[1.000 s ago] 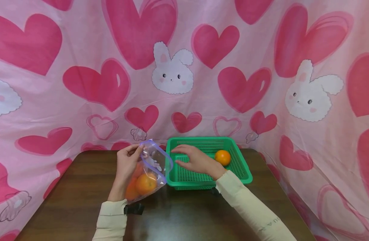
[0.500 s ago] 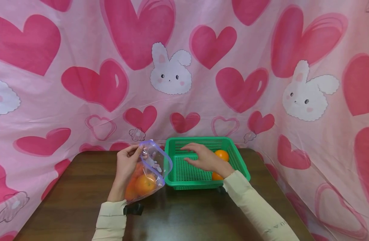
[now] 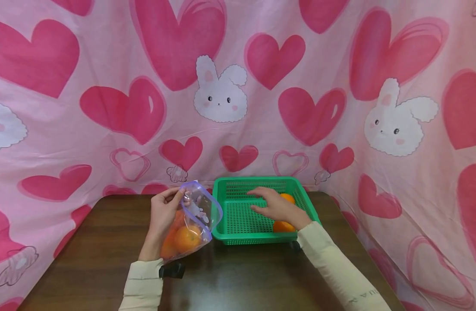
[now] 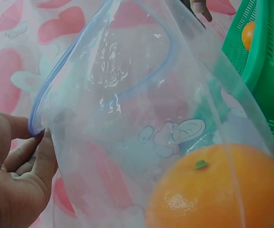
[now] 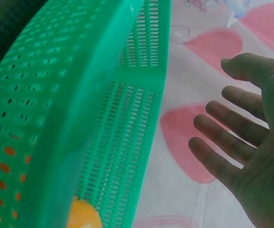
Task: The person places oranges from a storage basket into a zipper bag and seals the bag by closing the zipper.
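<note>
My left hand (image 3: 164, 212) pinches the upper edge of a clear zip bag (image 3: 202, 206) with a purple seal. Its mouth gapes toward the basket. In the bag's lower part sit several oranges (image 3: 188, 238); one orange (image 4: 217, 190) with a small green stem mark fills the lower right of the left wrist view. My right hand (image 3: 278, 205) hovers over the green basket (image 3: 241, 236), holding nothing, with fingers spread in the right wrist view. Beneath it in the basket, partly hidden by the hand and wrist, lie a front orange (image 3: 283, 226) and a back orange (image 3: 288, 198).
The basket stands near the back of the dark wooden table (image 3: 222, 280). Behind it hangs a pink cloth (image 3: 261, 129) with hearts and rabbits, which also closes off the right side. A black strap (image 3: 171, 271) sits at my left wrist.
My right hand has moved rightward, from beside the bag's mouth to above the basket's right half, uncovering the front orange and covering more of the back one. The left hand and bag stay put.
</note>
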`<state>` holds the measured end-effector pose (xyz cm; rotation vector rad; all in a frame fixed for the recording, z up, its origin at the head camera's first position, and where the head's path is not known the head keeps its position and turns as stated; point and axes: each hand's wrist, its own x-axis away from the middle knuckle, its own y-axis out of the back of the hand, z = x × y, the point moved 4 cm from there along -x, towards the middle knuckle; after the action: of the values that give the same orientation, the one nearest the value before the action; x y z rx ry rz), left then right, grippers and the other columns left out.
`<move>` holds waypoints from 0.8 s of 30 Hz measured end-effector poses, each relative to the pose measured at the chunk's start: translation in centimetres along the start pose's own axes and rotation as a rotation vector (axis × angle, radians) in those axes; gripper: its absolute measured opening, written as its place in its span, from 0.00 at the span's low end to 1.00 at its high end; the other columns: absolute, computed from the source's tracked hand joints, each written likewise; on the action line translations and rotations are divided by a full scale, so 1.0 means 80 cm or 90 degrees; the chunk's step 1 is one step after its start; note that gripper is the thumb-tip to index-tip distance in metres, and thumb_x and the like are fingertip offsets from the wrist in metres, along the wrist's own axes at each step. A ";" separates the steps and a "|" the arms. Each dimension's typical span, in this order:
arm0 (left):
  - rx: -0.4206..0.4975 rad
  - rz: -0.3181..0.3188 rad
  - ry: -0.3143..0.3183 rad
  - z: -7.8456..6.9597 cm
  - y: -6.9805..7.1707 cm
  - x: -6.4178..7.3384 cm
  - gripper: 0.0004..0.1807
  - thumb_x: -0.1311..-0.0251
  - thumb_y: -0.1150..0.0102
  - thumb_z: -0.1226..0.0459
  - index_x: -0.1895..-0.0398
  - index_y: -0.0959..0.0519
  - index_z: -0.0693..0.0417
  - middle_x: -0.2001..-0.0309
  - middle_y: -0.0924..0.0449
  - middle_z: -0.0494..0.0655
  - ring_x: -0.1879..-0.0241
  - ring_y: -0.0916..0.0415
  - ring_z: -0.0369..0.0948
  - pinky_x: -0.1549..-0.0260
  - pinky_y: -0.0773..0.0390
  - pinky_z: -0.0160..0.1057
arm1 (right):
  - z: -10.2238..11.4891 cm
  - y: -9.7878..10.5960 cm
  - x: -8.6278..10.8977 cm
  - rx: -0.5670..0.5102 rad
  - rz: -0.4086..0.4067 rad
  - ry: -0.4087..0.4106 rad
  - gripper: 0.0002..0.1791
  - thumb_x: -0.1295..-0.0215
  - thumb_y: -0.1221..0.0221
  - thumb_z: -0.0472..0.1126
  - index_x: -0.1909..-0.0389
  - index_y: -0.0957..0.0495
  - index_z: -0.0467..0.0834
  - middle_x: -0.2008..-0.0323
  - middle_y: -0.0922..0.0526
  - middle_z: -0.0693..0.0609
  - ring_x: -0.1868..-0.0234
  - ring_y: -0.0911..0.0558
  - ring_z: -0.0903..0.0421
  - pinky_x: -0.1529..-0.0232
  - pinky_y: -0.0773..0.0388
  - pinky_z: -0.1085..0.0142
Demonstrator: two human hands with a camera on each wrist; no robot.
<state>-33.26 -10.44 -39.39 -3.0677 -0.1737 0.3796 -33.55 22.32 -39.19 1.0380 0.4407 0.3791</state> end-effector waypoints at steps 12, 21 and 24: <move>-0.025 0.008 0.011 0.001 0.002 -0.001 0.20 0.29 0.39 0.61 0.46 0.19 0.72 0.70 0.16 0.36 0.71 0.16 0.33 0.65 0.14 0.31 | -0.022 -0.001 0.014 -0.004 0.018 -0.045 0.29 0.31 0.35 0.49 0.32 0.26 0.46 0.36 0.23 0.48 0.42 0.23 0.51 0.41 0.19 0.53; -0.024 0.008 0.009 0.000 0.001 -0.003 0.19 0.29 0.39 0.63 0.47 0.20 0.73 0.69 0.15 0.38 0.71 0.17 0.33 0.65 0.14 0.31 | -0.034 -0.003 0.023 -0.024 0.044 -0.070 0.27 0.31 0.36 0.49 0.34 0.25 0.43 0.37 0.22 0.46 0.38 0.23 0.47 0.37 0.22 0.50; -0.020 0.006 0.009 -0.001 0.001 -0.003 0.19 0.30 0.39 0.63 0.47 0.19 0.73 0.70 0.16 0.37 0.71 0.17 0.33 0.66 0.14 0.31 | -0.036 -0.003 0.026 -0.031 0.055 -0.078 0.26 0.30 0.35 0.47 0.35 0.24 0.42 0.37 0.21 0.45 0.37 0.23 0.46 0.36 0.23 0.49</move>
<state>-33.47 -10.55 -39.25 -3.1026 -0.1661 0.3582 -33.25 25.40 -41.03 1.0285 0.2763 0.3987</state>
